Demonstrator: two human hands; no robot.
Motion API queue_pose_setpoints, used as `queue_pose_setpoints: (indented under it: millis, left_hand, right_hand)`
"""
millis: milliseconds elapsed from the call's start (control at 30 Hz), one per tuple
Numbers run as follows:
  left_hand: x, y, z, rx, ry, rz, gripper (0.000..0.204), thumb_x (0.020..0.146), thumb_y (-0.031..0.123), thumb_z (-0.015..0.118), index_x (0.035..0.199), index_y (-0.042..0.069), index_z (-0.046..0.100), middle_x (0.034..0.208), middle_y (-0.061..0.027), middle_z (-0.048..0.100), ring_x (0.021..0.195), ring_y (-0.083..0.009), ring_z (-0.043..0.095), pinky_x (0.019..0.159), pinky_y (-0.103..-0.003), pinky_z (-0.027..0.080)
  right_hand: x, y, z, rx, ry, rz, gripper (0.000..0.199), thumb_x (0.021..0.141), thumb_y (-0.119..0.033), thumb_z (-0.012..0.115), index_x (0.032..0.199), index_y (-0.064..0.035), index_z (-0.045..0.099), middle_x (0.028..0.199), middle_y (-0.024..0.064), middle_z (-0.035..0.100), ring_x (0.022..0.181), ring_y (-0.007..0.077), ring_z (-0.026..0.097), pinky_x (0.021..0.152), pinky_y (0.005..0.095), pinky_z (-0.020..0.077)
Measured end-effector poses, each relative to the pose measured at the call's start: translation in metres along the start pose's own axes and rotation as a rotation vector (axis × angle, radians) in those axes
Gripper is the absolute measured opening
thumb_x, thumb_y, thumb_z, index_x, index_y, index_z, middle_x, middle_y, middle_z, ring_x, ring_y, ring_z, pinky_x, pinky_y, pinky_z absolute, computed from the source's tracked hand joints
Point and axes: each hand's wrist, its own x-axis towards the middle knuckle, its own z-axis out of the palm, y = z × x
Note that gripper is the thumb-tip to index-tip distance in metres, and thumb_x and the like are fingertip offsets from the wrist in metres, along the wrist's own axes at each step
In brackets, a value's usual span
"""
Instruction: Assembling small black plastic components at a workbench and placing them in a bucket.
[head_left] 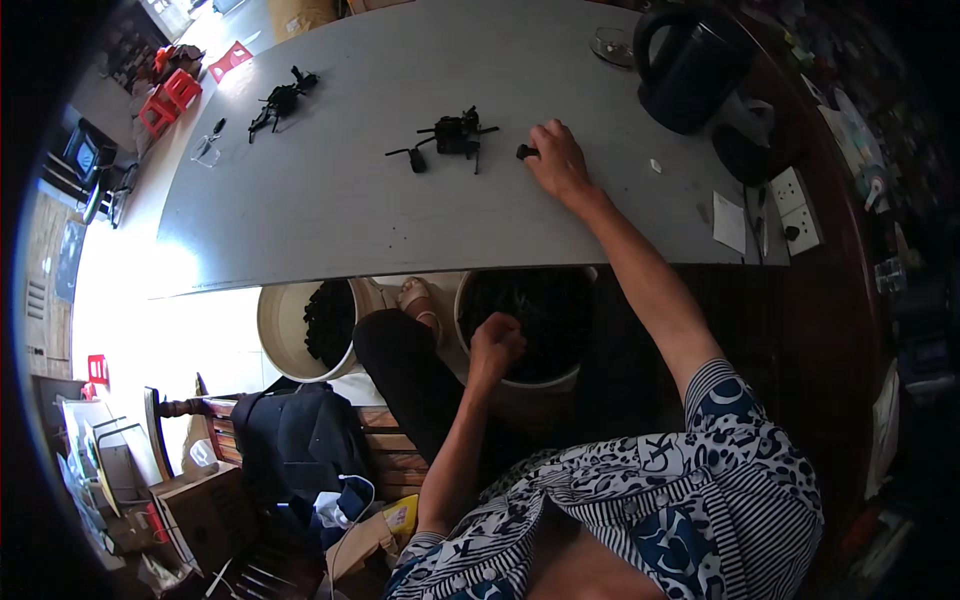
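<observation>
My right hand (557,160) is over the grey table (330,215), its fingers closed on a small black part (526,152) that pokes out on the left. To the left of it lies a loose pile of black parts with thin rods (457,132), and a single black piece (416,160) sits beside that pile. Below the table edge, my left hand (497,345) hangs over a round tub (540,381) filled with dark pieces (545,320). Its fingers are curled together, and whatever they may hold is hidden.
Another cluster of black parts (283,99) lies at the far left of the table. A black kettle (695,70) stands at the back right, near a power strip (795,208). A second pale tub (280,335) with black pieces stands left of my legs. A dark bag (300,435) rests on the wooden bench.
</observation>
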Motion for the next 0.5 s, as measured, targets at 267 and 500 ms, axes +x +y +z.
queue_pose_setpoints:
  millis: [267,500]
  left_hand:
    - [-0.021,0.089,0.029,-0.251,-0.029,0.23,0.012,0.086,0.012,0.053,0.094,0.003,0.051,0.075,-0.0067,0.059,0.063,-0.0119,0.057,0.058,-0.022,0.048]
    - [-0.025,0.065,0.044,-0.256,0.018,0.203,0.009,0.087,0.009,0.052,0.092,0.002,0.049,0.072,-0.0071,0.059,0.058,-0.0122,0.057,0.051,-0.023,0.048]
  right_hand:
    - [-0.14,-0.033,-0.062,0.637,-0.02,-0.227,0.029,0.06,0.004,0.067,0.083,-0.0005,0.051,0.099,0.0123,0.049,0.089,0.0272,0.052,0.071,0.0322,0.0451]
    - [-0.205,-0.045,-0.075,0.544,0.079,-0.236,0.027,0.064,0.007,0.064,0.089,-0.0013,0.056,0.103,0.0118,0.049,0.089,0.0252,0.053,0.074,0.0313,0.0455]
